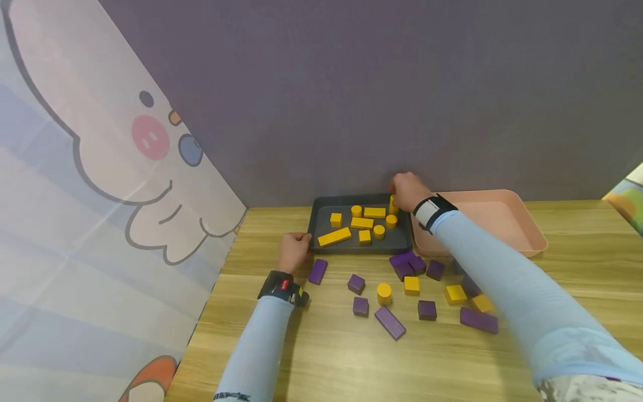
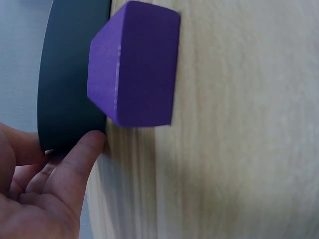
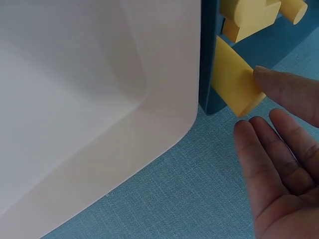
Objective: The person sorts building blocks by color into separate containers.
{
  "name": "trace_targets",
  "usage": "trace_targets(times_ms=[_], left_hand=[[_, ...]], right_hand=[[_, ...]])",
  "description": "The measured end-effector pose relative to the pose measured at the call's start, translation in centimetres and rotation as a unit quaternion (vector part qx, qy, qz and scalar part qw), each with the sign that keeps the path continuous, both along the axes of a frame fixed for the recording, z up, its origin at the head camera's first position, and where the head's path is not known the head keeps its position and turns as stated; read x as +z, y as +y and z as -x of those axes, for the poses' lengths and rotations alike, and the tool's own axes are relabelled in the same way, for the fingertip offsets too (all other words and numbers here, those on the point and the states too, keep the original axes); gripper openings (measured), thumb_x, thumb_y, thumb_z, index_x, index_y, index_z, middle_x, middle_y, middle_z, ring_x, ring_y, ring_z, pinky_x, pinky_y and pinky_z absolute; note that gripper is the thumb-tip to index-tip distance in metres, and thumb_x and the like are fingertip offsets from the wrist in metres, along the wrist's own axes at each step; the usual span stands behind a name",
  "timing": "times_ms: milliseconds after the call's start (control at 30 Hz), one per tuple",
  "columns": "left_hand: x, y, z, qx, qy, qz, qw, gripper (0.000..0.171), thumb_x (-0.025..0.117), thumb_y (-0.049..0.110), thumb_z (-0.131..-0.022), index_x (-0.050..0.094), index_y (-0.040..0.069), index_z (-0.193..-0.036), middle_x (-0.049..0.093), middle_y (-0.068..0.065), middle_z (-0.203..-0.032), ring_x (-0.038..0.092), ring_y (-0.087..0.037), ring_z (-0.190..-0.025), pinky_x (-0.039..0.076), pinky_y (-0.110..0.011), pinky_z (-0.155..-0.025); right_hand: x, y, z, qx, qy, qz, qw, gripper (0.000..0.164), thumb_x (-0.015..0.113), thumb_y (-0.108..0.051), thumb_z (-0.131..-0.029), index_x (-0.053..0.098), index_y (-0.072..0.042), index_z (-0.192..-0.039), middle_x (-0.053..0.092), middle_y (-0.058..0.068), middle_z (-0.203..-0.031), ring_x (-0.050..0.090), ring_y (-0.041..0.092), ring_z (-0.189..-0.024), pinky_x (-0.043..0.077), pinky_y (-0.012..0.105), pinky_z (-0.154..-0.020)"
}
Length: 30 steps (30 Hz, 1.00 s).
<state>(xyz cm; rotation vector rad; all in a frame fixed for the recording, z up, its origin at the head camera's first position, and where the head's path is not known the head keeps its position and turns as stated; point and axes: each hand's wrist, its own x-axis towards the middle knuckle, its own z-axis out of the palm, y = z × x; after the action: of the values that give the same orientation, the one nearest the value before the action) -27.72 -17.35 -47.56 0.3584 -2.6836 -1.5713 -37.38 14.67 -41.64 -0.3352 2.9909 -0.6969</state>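
Nearest, two pale blue sleeves reach forward over the wooden table. On the near part of the table lie a long purple block set aslant and, to the right, another purple bar, partly beside the right sleeve. Behind these are scattered purple cubes, a yellow cylinder and yellow cubes. A purple block lies just beside the left hand, whose thumb and finger pinch the left end of a dark tray. A few purple pieces crowd together just in front of that tray's right end. Inside the tray sit yellow bars, cubes and short cylinders. At its far right corner stands a yellow block; the right hand has its thumb on it, the other fingers loosely extended just beside its end. A pink tray, right next to the dark one, runs partly behind the right sleeve. Farthest back rises a grey wall.
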Motion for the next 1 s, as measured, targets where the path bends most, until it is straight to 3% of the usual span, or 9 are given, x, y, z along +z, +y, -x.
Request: trace_targets(times_ms=[400,567,833,967,1000], left_hand=[[-0.1,0.3,0.4,-0.002,0.005,-0.002,1.0000,0.030,0.061,0.016,-0.102,0.074,-0.008,-0.116,0.073,-0.026,-0.114,0.070,-0.020,-0.075,0.063,-0.032,-0.066],[-0.2,0.1,0.9,-0.005,0.010,-0.002,0.9999,0.029,0.061,0.015,-0.101,0.074,-0.008,-0.115,0.073,-0.027,-0.113,0.070,-0.019,-0.073,0.063,-0.032,-0.066],[-0.3,-0.7,1.9,-0.007,0.000,-0.011,0.9999,0.031,0.059,0.014,-0.102,0.072,-0.010,-0.117,0.072,-0.028,-0.115,0.071,-0.023,-0.081,0.064,-0.035,-0.071],[-0.4,-1.0,2.2,0.000,-0.009,-0.009,0.9999,0.032,0.058,0.016,-0.103,0.071,-0.009,-0.120,0.072,-0.027,-0.117,0.072,-0.025,-0.086,0.064,-0.037,-0.075],[-0.4,-1.0,2.3,0.002,-0.011,-0.005,0.9999,0.033,0.058,0.017,-0.103,0.071,-0.008,-0.120,0.072,-0.026,-0.117,0.071,-0.025,-0.087,0.064,-0.036,-0.076]], right_hand=[[0.7,0.8,-0.5,0.009,0.020,-0.002,1.000,0.035,0.076,-0.003,-0.084,0.072,0.004,-0.118,0.072,0.023,-0.121,0.067,0.039,-0.109,0.058,0.052,-0.094],[1.4,0.7,-1.4,0.019,0.030,0.003,0.999,0.038,0.077,-0.009,-0.087,0.071,0.003,-0.123,0.071,0.022,-0.123,0.067,0.038,-0.111,0.057,0.052,-0.094],[3.5,-0.6,-4.5,0.053,0.070,0.022,0.996,0.041,0.076,-0.020,-0.091,0.069,0.001,-0.126,0.071,0.020,-0.126,0.069,0.036,-0.110,0.058,0.051,-0.093],[4.2,-1.4,-6.7,0.066,0.080,0.034,0.994,0.044,0.076,-0.024,-0.091,0.067,-0.001,-0.128,0.072,0.019,-0.125,0.071,0.029,-0.080,0.060,0.045,-0.072],[4.3,-1.5,-7.2,0.070,0.082,0.034,0.994,0.047,0.076,-0.026,-0.092,0.066,-0.002,-0.130,0.071,0.018,-0.127,0.070,0.027,-0.078,0.060,0.044,-0.072]])
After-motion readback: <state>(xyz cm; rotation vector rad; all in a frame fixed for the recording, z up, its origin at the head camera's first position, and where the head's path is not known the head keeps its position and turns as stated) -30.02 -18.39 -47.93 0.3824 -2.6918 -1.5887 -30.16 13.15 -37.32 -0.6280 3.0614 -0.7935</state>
